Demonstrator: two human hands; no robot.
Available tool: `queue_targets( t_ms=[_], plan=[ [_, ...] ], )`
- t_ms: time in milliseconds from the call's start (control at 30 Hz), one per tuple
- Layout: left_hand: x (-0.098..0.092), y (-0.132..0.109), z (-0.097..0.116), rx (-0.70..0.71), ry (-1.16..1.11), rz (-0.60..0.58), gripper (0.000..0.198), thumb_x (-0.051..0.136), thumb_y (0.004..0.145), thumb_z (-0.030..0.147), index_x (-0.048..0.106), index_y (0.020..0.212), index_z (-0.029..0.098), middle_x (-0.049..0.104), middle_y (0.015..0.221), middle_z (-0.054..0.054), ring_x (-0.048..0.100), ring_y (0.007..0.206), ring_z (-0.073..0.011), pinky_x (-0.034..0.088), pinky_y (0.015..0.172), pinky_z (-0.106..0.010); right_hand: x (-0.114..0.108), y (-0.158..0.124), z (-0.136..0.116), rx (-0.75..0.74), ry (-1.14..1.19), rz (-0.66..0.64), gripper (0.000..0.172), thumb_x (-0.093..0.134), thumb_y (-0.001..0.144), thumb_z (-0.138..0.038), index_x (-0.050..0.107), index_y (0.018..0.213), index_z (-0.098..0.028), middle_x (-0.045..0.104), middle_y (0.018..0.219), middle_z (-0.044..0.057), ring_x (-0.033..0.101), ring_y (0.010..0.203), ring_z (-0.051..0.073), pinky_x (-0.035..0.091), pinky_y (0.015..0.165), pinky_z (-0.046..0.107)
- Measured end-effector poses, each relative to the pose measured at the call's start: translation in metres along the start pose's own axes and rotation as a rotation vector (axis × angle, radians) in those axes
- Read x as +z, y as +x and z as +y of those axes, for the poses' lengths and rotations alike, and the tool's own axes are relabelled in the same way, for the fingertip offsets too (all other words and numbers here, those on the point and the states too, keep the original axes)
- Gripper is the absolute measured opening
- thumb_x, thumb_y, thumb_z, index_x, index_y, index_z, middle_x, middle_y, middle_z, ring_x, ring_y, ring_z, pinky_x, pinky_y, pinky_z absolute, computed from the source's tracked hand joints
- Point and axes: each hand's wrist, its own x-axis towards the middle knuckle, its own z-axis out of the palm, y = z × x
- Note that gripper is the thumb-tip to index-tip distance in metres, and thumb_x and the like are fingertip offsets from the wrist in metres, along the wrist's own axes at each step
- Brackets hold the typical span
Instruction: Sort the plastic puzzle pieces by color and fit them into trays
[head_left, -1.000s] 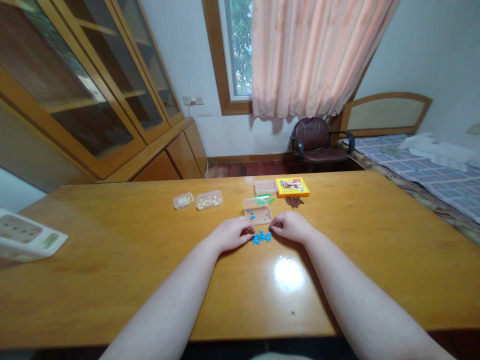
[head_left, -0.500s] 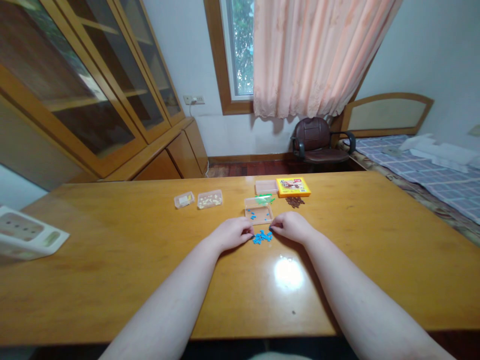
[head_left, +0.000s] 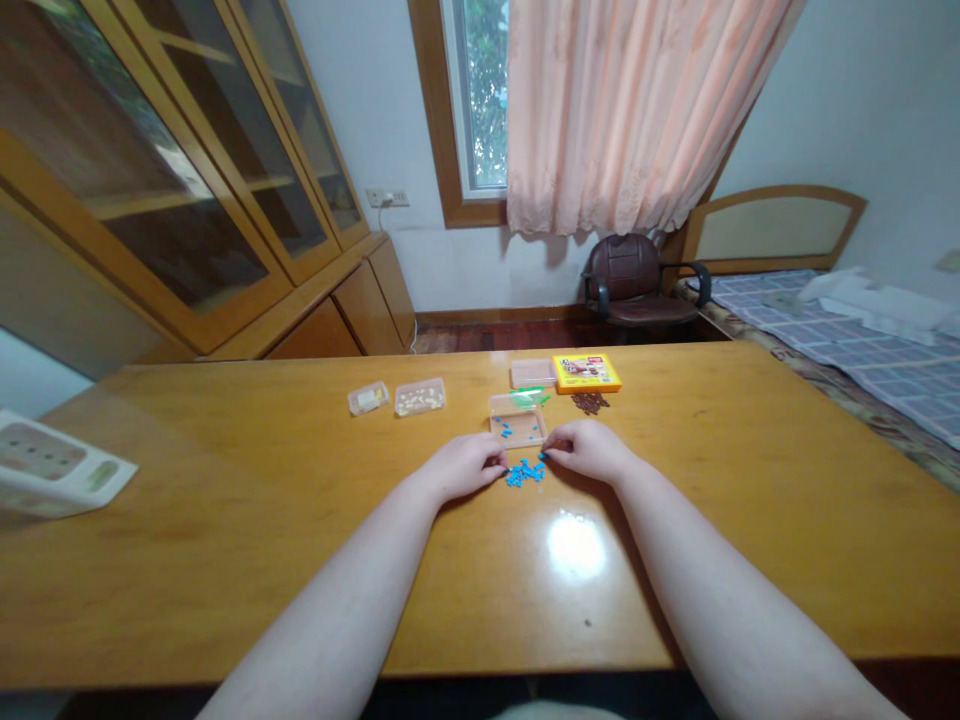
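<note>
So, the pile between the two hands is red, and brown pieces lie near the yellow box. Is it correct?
Not quite: the head view shows the pile between the left hand and right hand is blue, not red. Brown pieces do lie near the yellow box.

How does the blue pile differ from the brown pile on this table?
The blue pile is bright, the brown pile dark. The blue pile lies between left hand and right hand; the brown pile farther off, by the yellow box. Both are loose pieces on the table.
</note>
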Motion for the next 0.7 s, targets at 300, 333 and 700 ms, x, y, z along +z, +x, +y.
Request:
queue_targets(
  t_ms=[300, 333, 700],
  plan=[
    [-0.0012, -0.0008, 0.0004, 0.002, 0.0, 0.0, 0.013, 0.053, 0.082, 0.028, 0.063, 0.081, 0.02, 0.064, 0.081, -0.001, 0.055, 0.073, -0.0144, 0.039, 0.064, -0.023, 0.0044, 0.0014, -0.0023, -0.02, -0.039, -0.016, 0.021, 0.056, 0.078, -0.037, 0.068, 0.071, -0.021, 0.067, 0.067, 0.002, 0.054, 0.058, 0.013, 0.032, 0.053, 0.024],
    [-0.001, -0.0008, 0.0002, 0.007, 0.002, 0.001, 0.013, 0.052, 0.082, 0.028, 0.063, 0.081, 0.02, 0.064, 0.08, -0.001, 0.055, 0.073, -0.0144, 0.039, 0.064, -0.023, 0.0048, 0.0014, -0.0024, -0.022, -0.022, -0.015, 0.022, 0.055, 0.079, -0.037, 0.067, 0.07, -0.02, 0.066, 0.064, 0.002, 0.053, 0.057, 0.013, 0.032, 0.052, 0.023],
    [0.0009, -0.0006, -0.0033, 0.022, 0.006, 0.026, 0.013, 0.053, 0.083, 0.029, 0.062, 0.079, 0.02, 0.062, 0.079, -0.001, 0.055, 0.072, -0.0137, 0.039, 0.062, -0.023, 0.0052, 0.0, 0.0013, -0.011, 0.015, -0.039, 0.026, 0.059, 0.076, -0.036, 0.071, 0.096, -0.025, 0.072, 0.082, 0.002, 0.062, 0.069, 0.016, 0.041, 0.061, 0.024]
  ],
)
